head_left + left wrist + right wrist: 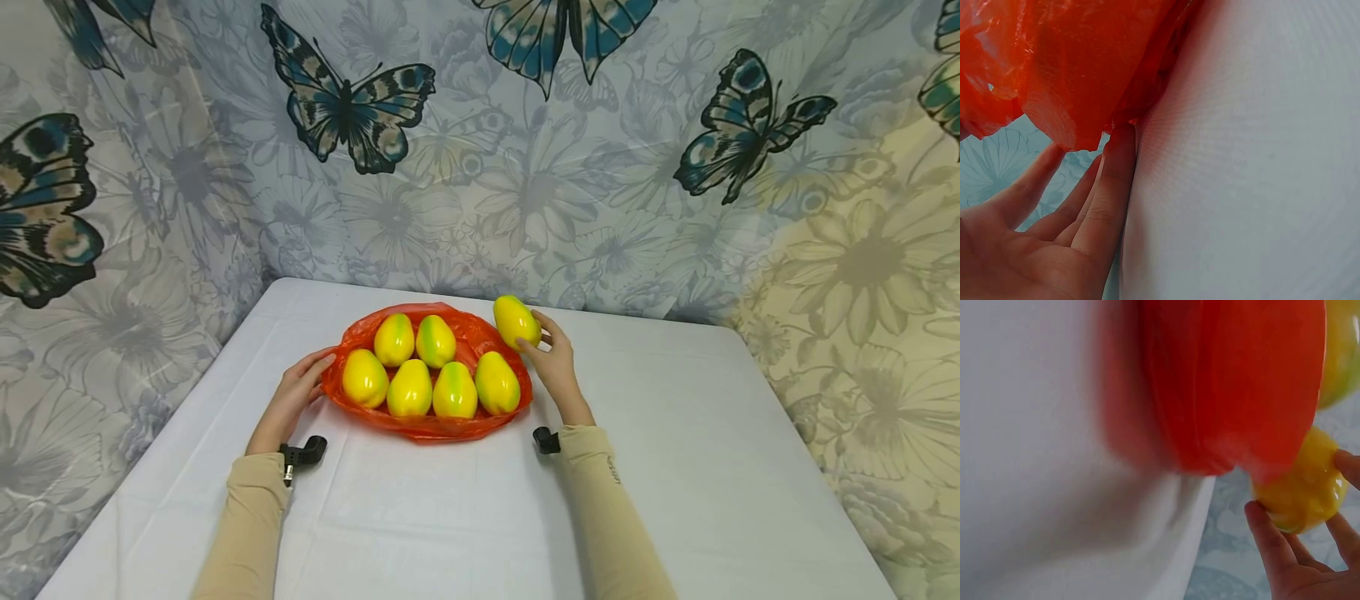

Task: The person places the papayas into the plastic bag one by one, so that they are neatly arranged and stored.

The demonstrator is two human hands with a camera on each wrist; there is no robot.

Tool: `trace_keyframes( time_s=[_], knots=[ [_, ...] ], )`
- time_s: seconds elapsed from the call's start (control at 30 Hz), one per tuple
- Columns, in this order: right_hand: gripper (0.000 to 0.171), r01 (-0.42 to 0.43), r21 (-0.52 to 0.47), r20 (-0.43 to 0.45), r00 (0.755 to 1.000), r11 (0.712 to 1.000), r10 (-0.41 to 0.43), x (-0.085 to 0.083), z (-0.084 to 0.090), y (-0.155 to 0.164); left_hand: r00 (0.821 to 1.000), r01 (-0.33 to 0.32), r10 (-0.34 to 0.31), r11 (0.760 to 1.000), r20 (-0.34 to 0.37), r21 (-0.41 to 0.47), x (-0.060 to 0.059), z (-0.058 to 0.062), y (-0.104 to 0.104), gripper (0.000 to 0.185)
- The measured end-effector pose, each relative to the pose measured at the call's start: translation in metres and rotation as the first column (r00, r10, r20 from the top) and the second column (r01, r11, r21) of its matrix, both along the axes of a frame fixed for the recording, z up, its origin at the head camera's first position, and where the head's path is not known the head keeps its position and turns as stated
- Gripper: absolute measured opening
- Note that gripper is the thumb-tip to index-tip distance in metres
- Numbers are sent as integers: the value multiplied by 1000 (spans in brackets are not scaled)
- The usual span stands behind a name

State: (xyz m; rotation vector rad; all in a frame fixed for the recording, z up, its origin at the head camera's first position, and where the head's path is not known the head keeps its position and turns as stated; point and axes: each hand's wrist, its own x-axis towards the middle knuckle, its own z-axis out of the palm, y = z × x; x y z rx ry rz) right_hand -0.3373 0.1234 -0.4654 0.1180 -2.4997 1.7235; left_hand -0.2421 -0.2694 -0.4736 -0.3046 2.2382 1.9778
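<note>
A red plastic bag lies spread open on the table, with several glossy yellow mangoes inside, some streaked green. My left hand holds the bag's left rim, its fingers along the outside of the plastic in the left wrist view. At the bag's back right edge, my right hand grips one more yellow mango between thumb and fingers, raised above the rim. In the right wrist view, the red plastic partly covers that mango.
A white cloth covers the table. Behind it and at the left hangs patterned fabric with butterflies and flowers. Small black devices are worn on both wrists.
</note>
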Motion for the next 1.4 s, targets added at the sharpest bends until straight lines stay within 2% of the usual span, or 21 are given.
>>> trace_keyframes(
  time_s=[0.43,0.8,0.97,1.2,1.4],
  knots=[
    [55,-37,-4,43,998,999,37,2,4,-34,1000,4,-4,1000,3,-6,0,4,3,67],
    [56,-62,28,31,998,998,62,6,3,-55,1000,-6,6,1000,6,-4,1,4,3,64],
    [57,-78,34,15,997,996,78,7,2,-60,1000,-7,7,1000,7,0,-1,-1,1,64],
    [56,-75,54,24,997,996,73,9,4,-63,1000,-12,12,1000,1,-9,-9,-16,-5,66],
    [55,-84,61,39,996,995,82,8,4,-64,1000,-12,12,1000,0,-10,-7,-9,-3,64]
  ],
)
